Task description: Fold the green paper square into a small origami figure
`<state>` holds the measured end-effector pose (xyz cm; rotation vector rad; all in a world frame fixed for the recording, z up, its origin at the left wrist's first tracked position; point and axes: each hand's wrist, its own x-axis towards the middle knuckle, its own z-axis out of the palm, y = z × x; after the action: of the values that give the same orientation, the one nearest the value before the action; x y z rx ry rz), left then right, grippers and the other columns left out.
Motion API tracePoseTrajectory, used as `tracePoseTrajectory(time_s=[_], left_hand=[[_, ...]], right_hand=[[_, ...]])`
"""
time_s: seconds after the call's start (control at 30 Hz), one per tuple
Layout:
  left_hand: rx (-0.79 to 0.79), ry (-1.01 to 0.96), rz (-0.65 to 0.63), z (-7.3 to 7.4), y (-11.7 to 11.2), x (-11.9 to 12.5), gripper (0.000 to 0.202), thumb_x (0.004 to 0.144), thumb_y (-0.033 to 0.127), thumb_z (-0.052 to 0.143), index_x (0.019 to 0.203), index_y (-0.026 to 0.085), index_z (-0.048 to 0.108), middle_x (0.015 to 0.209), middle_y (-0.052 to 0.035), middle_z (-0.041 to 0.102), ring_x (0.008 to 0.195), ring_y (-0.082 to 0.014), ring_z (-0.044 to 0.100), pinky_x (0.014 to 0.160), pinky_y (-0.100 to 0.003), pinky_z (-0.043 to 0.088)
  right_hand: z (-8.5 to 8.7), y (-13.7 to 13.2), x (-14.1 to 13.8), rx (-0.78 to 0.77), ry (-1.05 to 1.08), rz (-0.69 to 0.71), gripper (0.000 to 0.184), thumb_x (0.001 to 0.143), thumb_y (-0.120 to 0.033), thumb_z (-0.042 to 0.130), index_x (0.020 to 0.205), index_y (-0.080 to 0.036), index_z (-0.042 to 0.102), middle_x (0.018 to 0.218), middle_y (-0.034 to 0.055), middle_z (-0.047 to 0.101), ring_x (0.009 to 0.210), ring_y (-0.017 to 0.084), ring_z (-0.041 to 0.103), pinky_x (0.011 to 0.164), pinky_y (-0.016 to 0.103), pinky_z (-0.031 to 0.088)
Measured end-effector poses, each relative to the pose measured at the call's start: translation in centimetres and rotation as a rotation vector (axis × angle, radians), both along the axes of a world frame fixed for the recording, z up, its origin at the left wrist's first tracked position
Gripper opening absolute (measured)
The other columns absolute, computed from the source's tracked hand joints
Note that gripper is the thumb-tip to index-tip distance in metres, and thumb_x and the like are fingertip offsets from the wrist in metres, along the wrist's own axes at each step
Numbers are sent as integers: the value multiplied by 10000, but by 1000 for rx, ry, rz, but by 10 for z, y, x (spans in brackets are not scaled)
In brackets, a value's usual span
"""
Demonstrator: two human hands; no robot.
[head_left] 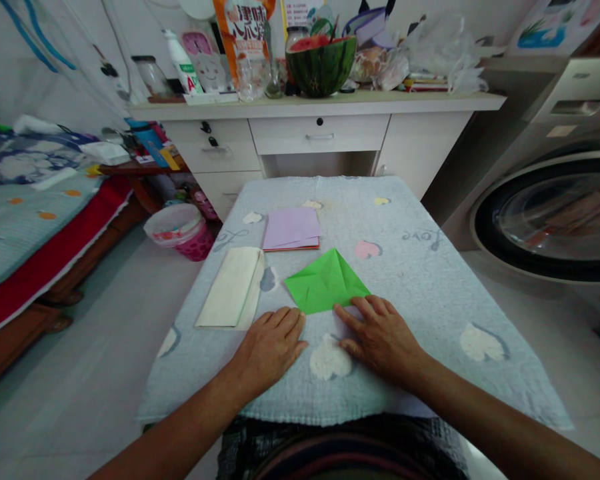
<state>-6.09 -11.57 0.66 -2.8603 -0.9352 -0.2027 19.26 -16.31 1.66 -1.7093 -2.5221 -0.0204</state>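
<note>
A folded sheet of bright green paper (pixel 327 283) lies flat on the cloth-covered table, creases showing across it. My left hand (pixel 273 343) rests palm down, its fingertips beside the paper's lower left corner. On the other side, my right hand (pixel 380 333) is spread flat, with fingers touching the paper's lower right edge. Neither hand grips anything. Left of the green paper is a cream folded paper (pixel 230 287), long and creased. Behind them sits a stack of purple square papers (pixel 293 227), with a red edge showing underneath.
The table's pale blue cloth (pixel 420 313) has heart patterns. A white desk (pixel 325 133) stands beyond, holding a cut watermelon (pixel 323 67) and bottles. At left are a pink bin (pixel 190 243) and a bed (pixel 40 213); at right, a washing machine (pixel 565 133).
</note>
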Motion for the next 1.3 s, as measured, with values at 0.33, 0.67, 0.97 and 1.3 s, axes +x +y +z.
tracePoseTrajectory(time_s=[0.33,0.67,0.97,1.3], left_hand=[[-80,-1,26,0,0,-1,356,906,288,557,1229,138,561,1202,-130,625,1090,-274,570,876,-416,474],[-294,-369,166,32,44,7,199,887,207,502,1061,173,593,1111,-95,576,1077,-235,545,963,-400,451],[-521,-589,381,7,89,35,452,824,166,539,1272,182,472,1152,-95,605,969,-206,616,874,-363,484],[-777,-885,275,9,81,25,465,816,162,488,1266,255,424,773,47,487,647,-106,492,600,-207,366]], right_hand=[[-3,-14,72,49,-89,-96,481,922,-484,499,1348,-262,527,1258,118,576,1110,320,518,912,474,450],[22,16,35,123,299,-40,294,882,-230,574,1146,-116,632,1134,151,636,1039,274,555,938,446,456],[-8,57,-22,14,409,-45,562,767,-176,641,1311,-154,503,1129,135,656,1054,302,543,912,476,406],[-1,51,-7,217,467,-21,289,703,3,498,807,-201,673,919,49,632,965,234,496,906,422,350]])
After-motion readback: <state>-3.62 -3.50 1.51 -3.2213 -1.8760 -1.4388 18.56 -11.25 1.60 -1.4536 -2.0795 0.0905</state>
